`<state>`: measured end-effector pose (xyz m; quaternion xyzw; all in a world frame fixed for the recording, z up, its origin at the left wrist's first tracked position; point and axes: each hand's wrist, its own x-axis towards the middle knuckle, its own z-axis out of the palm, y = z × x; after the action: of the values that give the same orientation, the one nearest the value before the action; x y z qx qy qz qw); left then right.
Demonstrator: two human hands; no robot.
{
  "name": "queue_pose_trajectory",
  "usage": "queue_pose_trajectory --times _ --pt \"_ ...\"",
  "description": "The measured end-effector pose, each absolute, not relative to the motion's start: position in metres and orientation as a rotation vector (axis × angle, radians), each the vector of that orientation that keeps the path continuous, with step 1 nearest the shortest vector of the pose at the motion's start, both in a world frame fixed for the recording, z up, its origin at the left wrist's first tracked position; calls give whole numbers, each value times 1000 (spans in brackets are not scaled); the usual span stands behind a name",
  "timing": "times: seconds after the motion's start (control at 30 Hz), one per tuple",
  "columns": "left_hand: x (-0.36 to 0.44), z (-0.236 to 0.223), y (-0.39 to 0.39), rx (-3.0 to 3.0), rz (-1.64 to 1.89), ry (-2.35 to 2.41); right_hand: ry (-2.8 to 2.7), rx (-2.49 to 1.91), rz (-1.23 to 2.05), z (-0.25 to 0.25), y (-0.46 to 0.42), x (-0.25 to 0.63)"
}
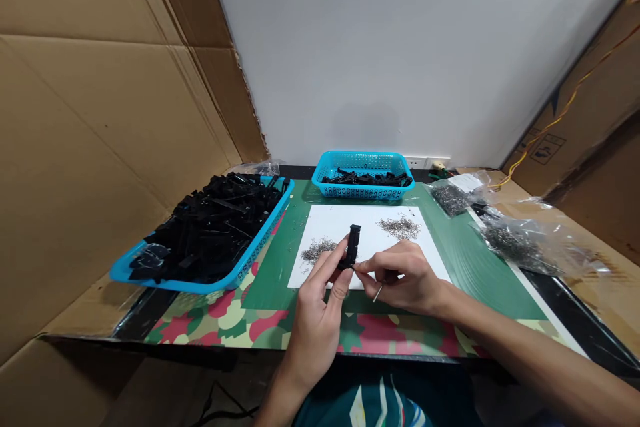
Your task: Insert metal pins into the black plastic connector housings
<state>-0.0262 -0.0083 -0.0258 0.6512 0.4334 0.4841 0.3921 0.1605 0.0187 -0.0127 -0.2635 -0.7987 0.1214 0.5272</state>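
Part, black and narrow, stands upright in the grip of the left hand, near the middle of the bench's front edge. The right hand pinches a thin pale stick, its fingertips at the part's lower end. Behind them, white paper carries two piles of tiny wire pieces. A blue basket heaped with black pieces sits at the bench's left edge, a second basket at the back; clear bags lie along the right edge.
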Motion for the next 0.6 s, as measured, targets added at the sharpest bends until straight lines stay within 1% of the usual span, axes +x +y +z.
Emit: queue_pose_trajectory --times 0.1,0.37,0.47,0.6 --pt "-26 -24 -8 1686 1221 1094 -1880 -618 318 -12 18 160" --pt "-26 -14 -10 1753 1167 1113 -1968 -606 525 -10 18 168" --pt "-26 -12 -9 1635 1158 1133 -2004 -598 468 -5 21 175" --pt "-25 -10 -4 1513 1101 1046 -2052 -582 344 -2 26 183"
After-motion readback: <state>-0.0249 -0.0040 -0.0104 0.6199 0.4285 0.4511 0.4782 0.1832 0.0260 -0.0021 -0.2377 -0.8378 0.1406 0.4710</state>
